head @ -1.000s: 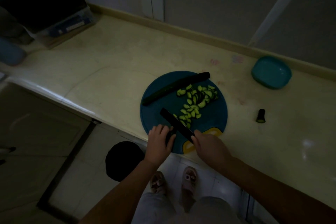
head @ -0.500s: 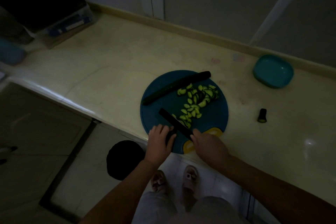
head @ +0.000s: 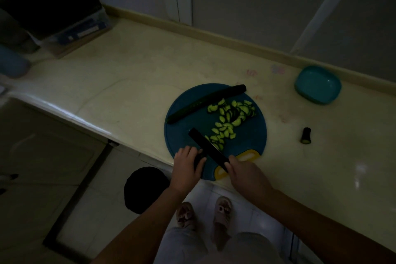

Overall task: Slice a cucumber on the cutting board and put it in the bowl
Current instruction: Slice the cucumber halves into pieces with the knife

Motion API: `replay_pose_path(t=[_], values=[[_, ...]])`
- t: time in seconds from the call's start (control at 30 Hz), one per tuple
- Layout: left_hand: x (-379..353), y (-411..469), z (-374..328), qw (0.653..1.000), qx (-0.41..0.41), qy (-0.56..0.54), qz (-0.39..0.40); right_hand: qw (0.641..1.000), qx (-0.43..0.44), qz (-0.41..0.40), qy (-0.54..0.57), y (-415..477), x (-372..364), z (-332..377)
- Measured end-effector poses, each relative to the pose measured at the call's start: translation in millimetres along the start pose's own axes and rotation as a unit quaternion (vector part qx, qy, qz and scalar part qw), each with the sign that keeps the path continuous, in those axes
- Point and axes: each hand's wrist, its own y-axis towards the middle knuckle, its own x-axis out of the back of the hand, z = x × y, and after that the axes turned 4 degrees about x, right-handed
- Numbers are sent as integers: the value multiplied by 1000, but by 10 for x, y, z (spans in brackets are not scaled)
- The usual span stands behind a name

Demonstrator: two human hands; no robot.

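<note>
Hardly a thing moved in that second: my left hand [head: 188,166] stayed curled on the cucumber stub [head: 197,159] at the near edge of the cutting board [head: 254,135], my right hand [head: 246,174] gripped the knife [head: 206,148] beside it, slices [head: 227,123] heaped mid-board, bowl [head: 317,84] unfilled.

A dim home kitchen: stone counter [head: 132,83], cutting board [head: 252,135], tiled floor [head: 252,210].

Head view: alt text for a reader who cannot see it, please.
A person's right hand grips a black knife over a round blue cutting board while the left hand holds a dark cucumber piece beside the blade. Pale slices and a long cucumber lie on the board; the teal bowl nearby is empty.
</note>
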Motion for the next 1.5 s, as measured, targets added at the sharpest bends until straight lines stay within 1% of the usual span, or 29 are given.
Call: replay_pose_path(t=[0.3,0.53,0.63,0.77,1.03,1.3,1.5], values=[[7,9,-1,1000,2,-12,2,1000,16,23,4,78,25,-101],[8,6,1,1000,2,-6,-2,998,32,29,-51,138,-28,-56],[13,12,-4,1000,4,-11,-1,998,26,24,-54,131,-24,-63],[10,4,-5,1000,13,-17,-1,999,-3,13,-32,123,5,-135],[8,2,0,1000,13,-19,-4,1000,16,12,21,54,22,-112],[16,9,-14,1000,14,-18,-6,999,26,15,11,40,32,-109],[23,12,-22,999,18,-37,-11,999,32,31,14,104,46,-122]])
